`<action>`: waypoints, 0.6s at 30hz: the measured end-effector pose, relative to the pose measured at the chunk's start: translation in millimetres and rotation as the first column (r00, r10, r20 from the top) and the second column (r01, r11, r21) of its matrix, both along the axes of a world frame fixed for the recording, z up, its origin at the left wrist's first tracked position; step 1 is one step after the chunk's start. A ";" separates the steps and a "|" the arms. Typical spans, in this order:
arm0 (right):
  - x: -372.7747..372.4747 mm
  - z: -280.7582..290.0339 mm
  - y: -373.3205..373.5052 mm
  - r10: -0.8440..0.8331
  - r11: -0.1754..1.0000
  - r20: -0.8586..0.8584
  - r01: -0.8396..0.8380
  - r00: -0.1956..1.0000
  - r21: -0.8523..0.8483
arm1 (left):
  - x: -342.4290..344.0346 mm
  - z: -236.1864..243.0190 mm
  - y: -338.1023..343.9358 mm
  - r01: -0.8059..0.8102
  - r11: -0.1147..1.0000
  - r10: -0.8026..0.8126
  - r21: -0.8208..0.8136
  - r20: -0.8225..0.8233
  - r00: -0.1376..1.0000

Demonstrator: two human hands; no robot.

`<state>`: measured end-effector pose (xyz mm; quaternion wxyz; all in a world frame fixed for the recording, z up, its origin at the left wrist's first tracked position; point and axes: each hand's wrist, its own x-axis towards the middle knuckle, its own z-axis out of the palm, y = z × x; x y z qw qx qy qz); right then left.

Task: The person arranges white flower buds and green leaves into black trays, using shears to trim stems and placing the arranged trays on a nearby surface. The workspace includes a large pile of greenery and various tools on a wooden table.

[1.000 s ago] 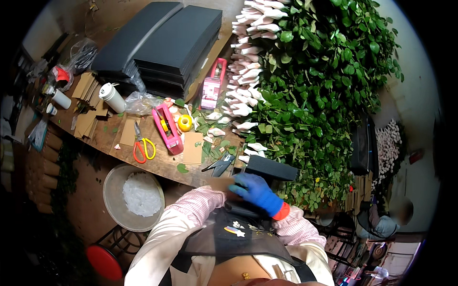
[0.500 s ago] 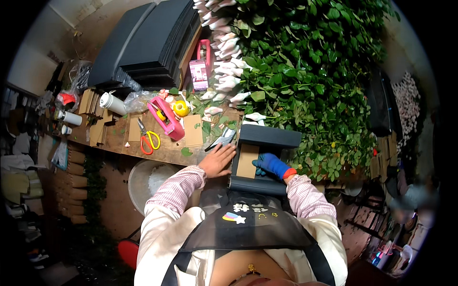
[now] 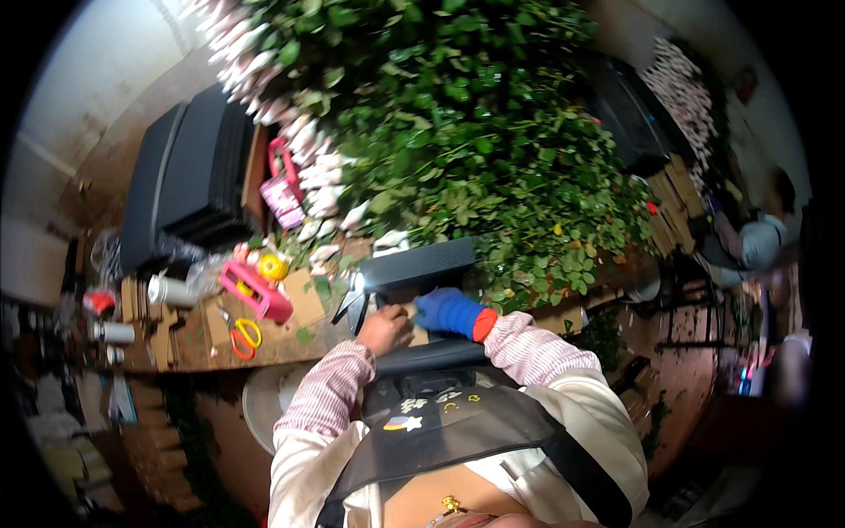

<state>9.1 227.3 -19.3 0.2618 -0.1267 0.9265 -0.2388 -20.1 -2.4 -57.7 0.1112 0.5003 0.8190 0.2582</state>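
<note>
A dark ridged holder (image 3: 418, 262) lies at the table's front, below a heap of leafy stems. In its middle is a brown cardboard piece (image 3: 419, 334), partly covered by both hands. My bare left hand (image 3: 385, 330) has its fingers curled on the cardboard's left edge. My blue-gloved right hand (image 3: 447, 312) is curled at its right side, fingertips on the card. Just left of the holder lie dark-handled shears (image 3: 354, 306). Farther left are a pink tape dispenser (image 3: 255, 290), a yellow tape roll (image 3: 272, 267) and scissors (image 3: 245, 339) with red and yellow handles.
Leafy stems (image 3: 458, 132) with pale wrapped heads (image 3: 321, 176) cover the back of the wooden table (image 3: 198, 348). Dark stacked sheets (image 3: 189, 176) and white bottles (image 3: 172, 290) are at the left. A person (image 3: 757, 238) is at the right, near cardboard stacks (image 3: 669, 211). A pale tub (image 3: 262, 405) stands below.
My left hand has gone from spread flat to curled on the cardboard. My right hand has shifted slightly left on it. The view has tilted, bringing more of the leafy heap into sight.
</note>
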 end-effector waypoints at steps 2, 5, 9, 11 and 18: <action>20.7 61.7 6.8 0.104 0.921 0.045 -0.079 0.994 -0.382 | 4.9 23.0 2.2 0.003 0.996 -0.003 -0.092 0.002 1.000; 69.3 79.8 9.2 0.200 0.969 -0.042 -0.204 0.979 -0.137 | 7.7 30.0 7.1 0.038 0.990 -0.035 -0.135 0.025 0.999; 98.5 49.4 12.2 0.011 0.907 -0.331 -0.149 0.943 -0.395 | 11.3 21.5 10.2 0.009 0.982 -0.004 -0.188 0.028 1.000; 72.1 126.8 40.0 -0.006 0.769 0.139 0.094 0.990 -0.633 | 7.4 27.0 7.8 0.044 0.969 -0.038 -0.243 0.030 0.999; -67.3 40.2 191.7 -0.411 0.777 -0.803 0.627 0.431 -0.062 | 6.1 42.3 22.7 0.030 0.976 -0.023 -0.215 0.036 0.999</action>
